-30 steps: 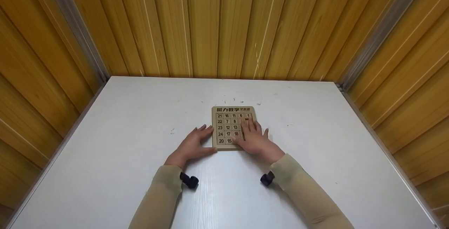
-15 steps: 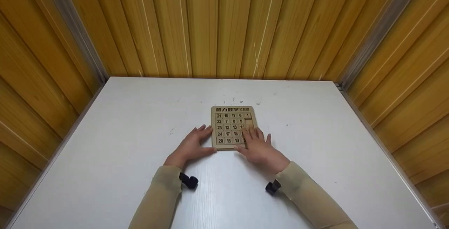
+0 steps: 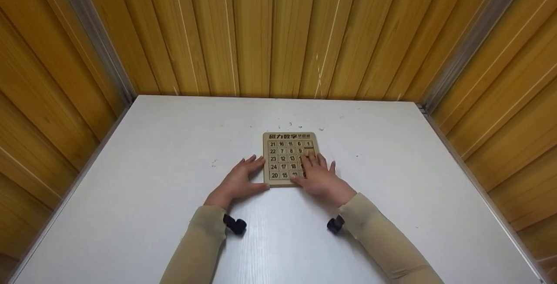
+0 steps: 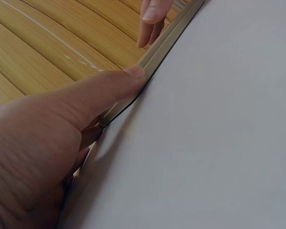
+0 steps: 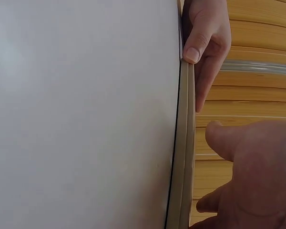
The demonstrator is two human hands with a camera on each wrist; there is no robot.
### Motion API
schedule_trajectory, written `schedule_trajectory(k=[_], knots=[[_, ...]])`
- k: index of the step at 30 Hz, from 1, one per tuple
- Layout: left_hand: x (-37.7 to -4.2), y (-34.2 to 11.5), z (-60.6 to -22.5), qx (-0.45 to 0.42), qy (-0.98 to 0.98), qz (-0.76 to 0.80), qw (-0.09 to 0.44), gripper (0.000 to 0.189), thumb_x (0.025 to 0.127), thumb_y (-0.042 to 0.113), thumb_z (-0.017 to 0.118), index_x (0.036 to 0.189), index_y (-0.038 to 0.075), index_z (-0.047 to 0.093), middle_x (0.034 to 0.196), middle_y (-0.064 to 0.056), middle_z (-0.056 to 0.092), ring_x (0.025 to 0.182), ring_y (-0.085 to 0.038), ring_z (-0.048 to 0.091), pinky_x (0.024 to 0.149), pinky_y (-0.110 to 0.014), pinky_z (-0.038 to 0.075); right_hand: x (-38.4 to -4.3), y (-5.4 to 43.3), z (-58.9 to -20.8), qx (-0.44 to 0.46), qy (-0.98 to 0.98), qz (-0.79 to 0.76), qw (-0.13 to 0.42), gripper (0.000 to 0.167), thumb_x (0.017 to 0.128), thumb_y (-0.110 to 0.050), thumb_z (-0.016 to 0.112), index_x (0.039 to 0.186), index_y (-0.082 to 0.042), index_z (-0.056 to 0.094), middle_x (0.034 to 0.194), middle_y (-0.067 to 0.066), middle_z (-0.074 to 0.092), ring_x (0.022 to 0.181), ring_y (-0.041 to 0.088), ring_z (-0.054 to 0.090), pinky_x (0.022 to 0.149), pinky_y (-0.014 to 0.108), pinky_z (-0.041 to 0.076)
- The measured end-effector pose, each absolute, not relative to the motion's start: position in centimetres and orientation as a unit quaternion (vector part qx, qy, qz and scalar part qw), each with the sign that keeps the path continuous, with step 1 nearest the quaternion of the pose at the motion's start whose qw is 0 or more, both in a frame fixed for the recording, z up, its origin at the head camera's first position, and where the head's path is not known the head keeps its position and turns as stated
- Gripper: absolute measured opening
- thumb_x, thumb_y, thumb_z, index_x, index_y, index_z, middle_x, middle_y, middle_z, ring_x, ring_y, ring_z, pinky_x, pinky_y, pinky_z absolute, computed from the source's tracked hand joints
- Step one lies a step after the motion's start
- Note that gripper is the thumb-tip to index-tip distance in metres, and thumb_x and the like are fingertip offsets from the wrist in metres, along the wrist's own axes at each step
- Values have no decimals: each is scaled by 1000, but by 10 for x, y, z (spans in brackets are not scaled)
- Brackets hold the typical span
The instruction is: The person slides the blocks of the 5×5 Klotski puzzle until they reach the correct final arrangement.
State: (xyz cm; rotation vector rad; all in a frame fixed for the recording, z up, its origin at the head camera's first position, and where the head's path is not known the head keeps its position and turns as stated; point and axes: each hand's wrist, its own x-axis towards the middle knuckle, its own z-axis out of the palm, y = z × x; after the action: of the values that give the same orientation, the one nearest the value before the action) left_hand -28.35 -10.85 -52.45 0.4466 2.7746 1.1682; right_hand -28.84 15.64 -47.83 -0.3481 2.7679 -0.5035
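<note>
A tan number sliding puzzle lies flat on the white table in the head view, with dark characters along its far border. Its square tiles bear printed numbers; a slot shows just below the 1 tile. My left hand holds the near left corner, its fingers along the left side and its thumb against the near edge. Over the lower right tiles, my right hand reaches with extended fingers, hiding several of them. In the right wrist view its thumb is raised above the board's edge; fingertip contact is hidden.
The white table spreads around the board. Yellow wood-look panels enclose its back and sides, with grey metal posts at the corners. Each sleeve carries a small black wrist camera.
My right hand has drawn back toward me over the right column, then shifted slightly forward again, uncovering more tiles. The left hand and the board stay put.
</note>
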Motion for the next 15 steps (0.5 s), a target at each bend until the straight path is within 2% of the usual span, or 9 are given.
schedule_trajectory(k=[10,15], knots=[[-283,-108,-524,147,911,382,45,86,82,38,85,156,19,45,165,0,39,159,-36,23,132,-54,18,-294,155,-478,-123,966,-169,150,90,102,-59,49,166,-8,11,173,20,-1,160,45,-5,123,75,-8],[-283,-109,-523,146,910,384,48,86,83,40,85,156,19,44,166,0,38,159,-36,22,132,-54,17,-286,158,-478,-128,965,-176,149,90,103,-58,48,166,-10,7,173,20,-3,160,44,-5,124,74,-7]])
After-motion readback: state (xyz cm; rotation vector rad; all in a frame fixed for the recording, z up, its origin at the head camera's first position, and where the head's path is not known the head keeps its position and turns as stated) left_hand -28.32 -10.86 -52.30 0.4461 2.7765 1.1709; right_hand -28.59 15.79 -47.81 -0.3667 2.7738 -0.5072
